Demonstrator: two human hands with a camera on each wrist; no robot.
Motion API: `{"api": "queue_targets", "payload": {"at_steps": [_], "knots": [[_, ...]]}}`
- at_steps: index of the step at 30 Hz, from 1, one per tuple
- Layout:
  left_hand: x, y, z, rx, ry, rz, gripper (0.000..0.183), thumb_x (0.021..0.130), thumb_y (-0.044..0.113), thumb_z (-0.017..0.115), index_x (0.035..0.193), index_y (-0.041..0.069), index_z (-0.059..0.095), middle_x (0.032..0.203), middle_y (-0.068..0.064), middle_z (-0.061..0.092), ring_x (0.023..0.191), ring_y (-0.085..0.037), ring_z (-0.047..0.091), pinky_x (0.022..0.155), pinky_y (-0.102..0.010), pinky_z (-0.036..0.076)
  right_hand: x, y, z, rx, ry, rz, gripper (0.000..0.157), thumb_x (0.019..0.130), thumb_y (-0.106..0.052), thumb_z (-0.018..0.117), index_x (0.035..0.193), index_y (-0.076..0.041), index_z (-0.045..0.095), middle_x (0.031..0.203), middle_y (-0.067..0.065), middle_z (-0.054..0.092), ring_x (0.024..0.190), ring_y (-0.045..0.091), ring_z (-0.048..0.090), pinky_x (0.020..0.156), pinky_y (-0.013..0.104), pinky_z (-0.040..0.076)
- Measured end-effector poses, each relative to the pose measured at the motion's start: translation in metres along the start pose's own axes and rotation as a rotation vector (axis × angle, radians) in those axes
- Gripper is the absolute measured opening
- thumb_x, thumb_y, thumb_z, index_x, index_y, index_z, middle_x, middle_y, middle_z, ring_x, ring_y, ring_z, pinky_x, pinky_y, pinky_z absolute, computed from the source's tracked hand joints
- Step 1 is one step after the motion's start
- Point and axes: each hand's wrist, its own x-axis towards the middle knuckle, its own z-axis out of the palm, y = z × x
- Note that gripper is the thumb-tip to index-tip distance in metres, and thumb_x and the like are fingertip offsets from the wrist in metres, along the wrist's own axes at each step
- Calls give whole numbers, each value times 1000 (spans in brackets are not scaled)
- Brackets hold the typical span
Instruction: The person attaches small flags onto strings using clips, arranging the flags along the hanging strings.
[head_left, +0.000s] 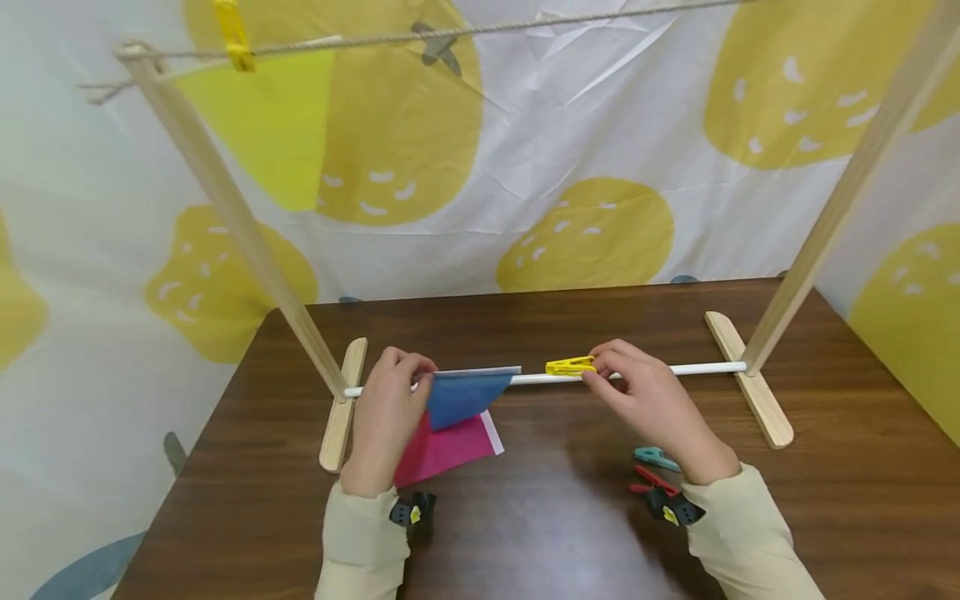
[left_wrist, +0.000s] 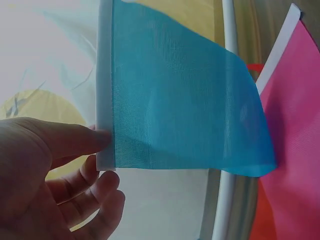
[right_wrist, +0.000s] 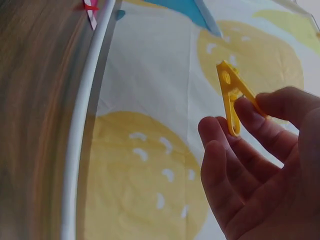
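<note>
- The red peg [head_left: 656, 480] lies at near right on the brown surface [head_left: 525, 525], just beside the right wrist in the head view; the teal peg [head_left: 657, 457] lies a little farther, near to it.
- The pink cloth [head_left: 461, 450] with a white edge lies on the surface at near left, partly covered from view.
- The left hand [head_left: 390, 412] pinches the left end of a white edge between thumb and finger; this edge belongs to the blue cloth [head_left: 461, 398], which hangs down in front of the white rod [head_left: 705, 368]; I cannot tell if cloth and rod touch.
- The right hand [head_left: 651, 400] holds the yellow peg [head_left: 570, 367] between thumb and fingers; the peg is to the right of the blue cloth, apart from it, its tip toward the left.
- The rod joins two wooden posts [head_left: 240, 225], left and right; a rope [head_left: 495, 28] runs from the left post's top.
- At far left a yellow cloth [head_left: 273, 125] hangs on the rope; a yellow clip [head_left: 236, 37] grips there; behind is a fruit-patterned curtain [head_left: 585, 233].
</note>
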Motion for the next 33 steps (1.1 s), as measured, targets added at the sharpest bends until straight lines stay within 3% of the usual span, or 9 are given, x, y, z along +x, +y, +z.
{"api": "queue_targets", "payload": {"at_steps": [7, 16, 22, 25, 33], "knots": [[-2, -1, -3, 15, 24, 9, 6, 81, 17, 64, 86, 16, 66, 82, 3, 52, 74, -11, 50, 64, -26, 44, 7, -9, -7, -80, -4, -113, 13, 82, -21, 62, 71, -25, 55, 97, -10, 57, 78, 5, 54, 62, 25, 42], [6, 2, -5, 29, 15, 29, 10, 81, 22, 64, 88, 15, 65, 81, 3, 54, 73, -11, 51, 62, -27, 44, 23, -15, -14, -174, -60, -164, 12, 82, -25, 59, 72, -24, 52, 94, -11, 55, 72, 4, 53, 61, 25, 42], [7, 8, -4, 70, 73, 116, 9, 80, 20, 66, 88, 16, 66, 80, 5, 56, 68, -9, 51, 56, -24, 44, 30, -21, -19, -209, -99, -200, 7, 81, -29, 61, 82, -22, 60, 93, -13, 54, 61, 1, 49, 57, 23, 42], [7, 10, -4, 93, 106, 171, 8, 79, 20, 66, 87, 16, 67, 80, 5, 57, 67, -8, 52, 54, -24, 44, 33, -25, -22, -215, -113, -220, 6, 81, -29, 62, 79, -23, 61, 95, -13, 54, 60, 1, 49, 55, 22, 41], [15, 11, -7, 118, 148, 238, 8, 79, 20, 67, 84, 15, 67, 80, 2, 53, 70, -12, 52, 54, -28, 47, 36, -30, -30, -250, -142, -262, 5, 82, -28, 61, 80, -23, 61, 96, -13, 54, 58, 0, 48, 53, 22, 41]]}}
